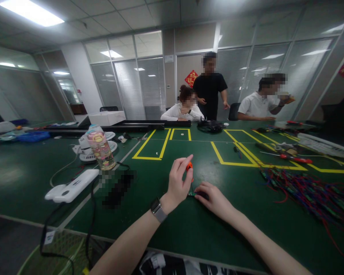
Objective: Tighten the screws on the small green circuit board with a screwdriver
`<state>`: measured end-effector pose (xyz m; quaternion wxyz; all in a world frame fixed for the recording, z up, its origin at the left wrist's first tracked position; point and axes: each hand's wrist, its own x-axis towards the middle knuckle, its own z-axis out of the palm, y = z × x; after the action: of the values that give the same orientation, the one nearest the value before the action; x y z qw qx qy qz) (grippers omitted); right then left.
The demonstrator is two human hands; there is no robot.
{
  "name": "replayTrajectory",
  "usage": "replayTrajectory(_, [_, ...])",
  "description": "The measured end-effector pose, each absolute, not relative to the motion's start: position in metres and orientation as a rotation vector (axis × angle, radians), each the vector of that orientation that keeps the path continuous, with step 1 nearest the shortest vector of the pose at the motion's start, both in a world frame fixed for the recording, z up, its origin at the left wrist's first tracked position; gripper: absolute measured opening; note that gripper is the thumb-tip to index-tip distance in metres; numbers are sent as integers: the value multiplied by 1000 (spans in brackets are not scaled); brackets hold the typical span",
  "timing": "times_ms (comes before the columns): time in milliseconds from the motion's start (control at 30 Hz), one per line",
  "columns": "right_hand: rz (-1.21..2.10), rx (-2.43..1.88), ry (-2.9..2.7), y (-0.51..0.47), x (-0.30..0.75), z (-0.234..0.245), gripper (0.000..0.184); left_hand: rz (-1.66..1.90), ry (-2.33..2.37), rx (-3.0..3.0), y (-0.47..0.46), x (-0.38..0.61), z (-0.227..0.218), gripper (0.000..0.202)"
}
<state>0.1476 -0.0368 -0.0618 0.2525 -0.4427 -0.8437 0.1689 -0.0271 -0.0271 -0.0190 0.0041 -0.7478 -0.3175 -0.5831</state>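
My left hand (177, 182), with a watch on its wrist, is closed around the orange handle of a screwdriver (189, 167). The tool stands nearly upright, its thin dark shaft running down to a small green circuit board (191, 194) on the table. My right hand (212, 196) pinches the right end of that board with its fingertips and rests low on the green surface. The contact between the screwdriver tip and the board is too small to make out.
A tangle of red and blue wires with small boards (309, 194) lies at right, near a red-handled screwdriver (296, 159). A bottle (101, 149) and a white device (73, 186) stand at left. Yellow tape (146, 158) marks the green table (126, 225). Several people are across it.
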Motion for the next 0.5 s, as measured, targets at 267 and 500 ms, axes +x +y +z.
replayTrajectory(267, [466,-1209,-2279,-37,147,-61,11,-1828,-1003,-2329,-28,-26,-19,33])
replayTrajectory(500, [455,-1215,-2294,-40,147,-59,12,-1815,-957,-2272,-28,-28,-16,25])
